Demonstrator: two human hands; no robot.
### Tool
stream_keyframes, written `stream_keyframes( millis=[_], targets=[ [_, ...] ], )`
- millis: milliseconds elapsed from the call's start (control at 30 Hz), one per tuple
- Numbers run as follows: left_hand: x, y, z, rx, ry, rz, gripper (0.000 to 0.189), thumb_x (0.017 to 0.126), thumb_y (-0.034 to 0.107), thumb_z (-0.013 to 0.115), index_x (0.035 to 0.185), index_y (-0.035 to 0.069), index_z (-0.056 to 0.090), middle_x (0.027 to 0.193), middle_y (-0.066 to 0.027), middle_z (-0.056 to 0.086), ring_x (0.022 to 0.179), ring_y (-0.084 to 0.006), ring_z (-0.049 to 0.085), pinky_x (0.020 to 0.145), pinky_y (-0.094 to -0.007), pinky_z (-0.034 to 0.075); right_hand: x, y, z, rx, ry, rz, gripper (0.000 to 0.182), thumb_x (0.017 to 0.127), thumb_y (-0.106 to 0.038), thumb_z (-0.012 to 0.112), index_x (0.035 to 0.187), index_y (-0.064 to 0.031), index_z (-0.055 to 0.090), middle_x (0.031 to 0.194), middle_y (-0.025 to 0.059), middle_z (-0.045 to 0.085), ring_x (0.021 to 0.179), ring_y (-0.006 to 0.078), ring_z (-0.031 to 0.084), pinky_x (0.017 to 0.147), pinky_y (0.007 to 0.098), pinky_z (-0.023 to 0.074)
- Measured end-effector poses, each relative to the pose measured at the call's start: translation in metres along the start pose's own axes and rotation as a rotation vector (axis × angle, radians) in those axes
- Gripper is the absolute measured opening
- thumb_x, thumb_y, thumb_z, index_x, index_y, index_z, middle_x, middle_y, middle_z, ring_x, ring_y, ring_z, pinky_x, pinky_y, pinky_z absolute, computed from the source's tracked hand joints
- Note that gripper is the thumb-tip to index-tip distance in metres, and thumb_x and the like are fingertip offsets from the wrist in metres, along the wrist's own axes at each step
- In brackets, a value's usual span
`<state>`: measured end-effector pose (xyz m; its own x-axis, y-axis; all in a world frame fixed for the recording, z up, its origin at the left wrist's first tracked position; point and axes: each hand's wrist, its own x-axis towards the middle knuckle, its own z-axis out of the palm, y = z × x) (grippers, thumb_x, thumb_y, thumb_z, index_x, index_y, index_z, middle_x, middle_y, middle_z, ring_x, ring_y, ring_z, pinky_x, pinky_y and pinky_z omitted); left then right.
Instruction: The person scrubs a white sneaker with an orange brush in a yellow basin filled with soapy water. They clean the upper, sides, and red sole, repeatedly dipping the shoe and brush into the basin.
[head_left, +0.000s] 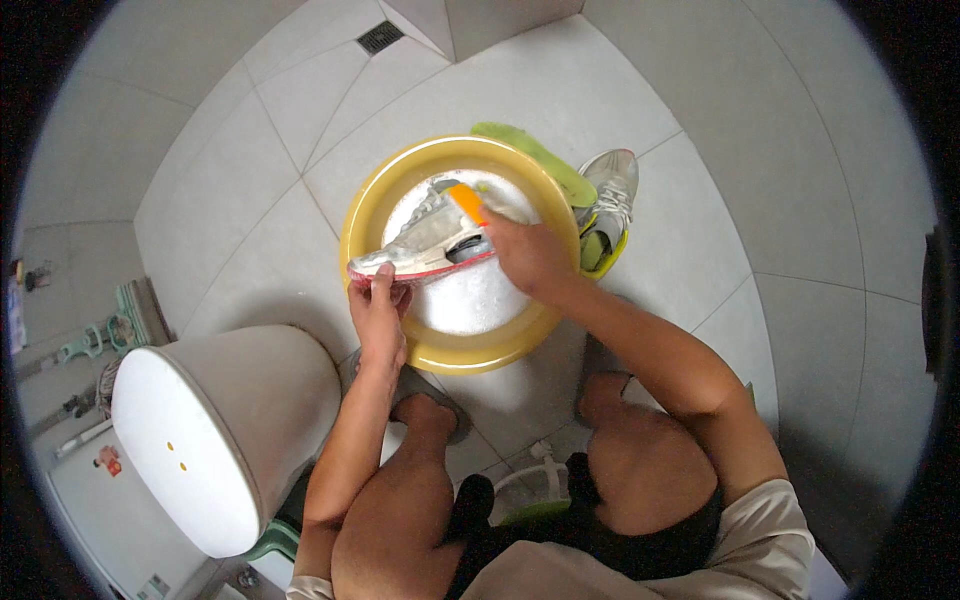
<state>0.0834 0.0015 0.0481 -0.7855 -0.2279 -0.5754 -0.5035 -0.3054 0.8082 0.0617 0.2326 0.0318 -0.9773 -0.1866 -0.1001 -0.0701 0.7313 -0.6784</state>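
A yellow plastic basin (472, 360) of white, sudsy water stands on the floor before me. Over it, my left hand (381, 307) grips the toe end of a pale sneaker (420, 247) with a red sole edge, thumb on its side. My right hand (529, 251) is closed around an orange-and-white object (466, 202), apparently a brush, against the sneaker's upper near the ankle opening. Part of the brush is hidden by my fingers. To the right of the basin lies a second pale laced sneaker (615, 184), with a yellow-green edge and green material at its heel.
A green flat piece (540, 161) leans at the basin's upper right rim. To the left stands a large white tapered container (255, 390). Grey tiled walls surround the floor, which has a drain grate (380, 36) at the top. My feet are below the basin, in dark slippers.
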Motion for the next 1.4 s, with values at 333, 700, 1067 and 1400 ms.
stream_keyframes(
  millis=[333, 700, 1067, 1400],
  targets=[
    [-0.001, -0.002, -0.004, 0.032, -0.01, 0.019, 0.046, 0.098, 0.025, 0.066, 0.133, 0.004, 0.044, 0.12, -0.0099, 0.057, 0.104, -0.0192, 0.06, 0.092, -0.037, 0.051, 0.002, 0.034, 0.023, 0.229, 0.021, 0.144, 0.04, 0.103, -0.025, 0.051, 0.141, -0.0185, 0.059, 0.074, 0.02, 0.067, 0.066, 0.0366, 0.068, 0.063, 0.0469, 0.0549],
    [-0.001, 0.003, -0.005, -0.011, 0.013, 0.061, 0.041, 0.099, 0.025, 0.065, 0.128, 0.004, 0.044, 0.12, -0.01, 0.057, 0.102, -0.0195, 0.06, 0.096, -0.0392, 0.052, -0.027, -0.041, 0.02, 0.036, 0.071, -0.278, 0.038, 0.102, -0.027, 0.049, 0.136, -0.0144, 0.062, 0.088, 0.021, 0.071, 0.075, 0.0388, 0.07, 0.068, 0.0521, 0.0546],
    [0.001, 0.001, -0.004, 0.046, 0.023, -0.014, 0.04, 0.097, 0.024, 0.065, 0.127, 0.006, 0.045, 0.122, -0.0088, 0.057, 0.102, -0.0202, 0.061, 0.093, -0.0399, 0.053, -0.011, -0.009, 0.003, 0.007, 0.04, -0.035, 0.03, 0.101, -0.024, 0.053, 0.124, -0.0118, 0.069, 0.08, 0.02, 0.07, 0.068, 0.0356, 0.07, 0.061, 0.0493, 0.0538],
    [-0.003, 0.005, -0.003, 0.079, 0.013, -0.021, 0.037, 0.097, 0.023, 0.065, 0.125, 0.006, 0.047, 0.124, -0.0087, 0.056, 0.111, -0.0207, 0.06, 0.093, -0.0401, 0.054, 0.001, 0.008, -0.003, 0.142, -0.066, 0.208, 0.041, 0.108, -0.033, 0.042, 0.133, -0.0092, 0.064, 0.079, 0.0187, 0.069, 0.071, 0.0288, 0.069, 0.071, 0.0414, 0.0546]
  ],
)
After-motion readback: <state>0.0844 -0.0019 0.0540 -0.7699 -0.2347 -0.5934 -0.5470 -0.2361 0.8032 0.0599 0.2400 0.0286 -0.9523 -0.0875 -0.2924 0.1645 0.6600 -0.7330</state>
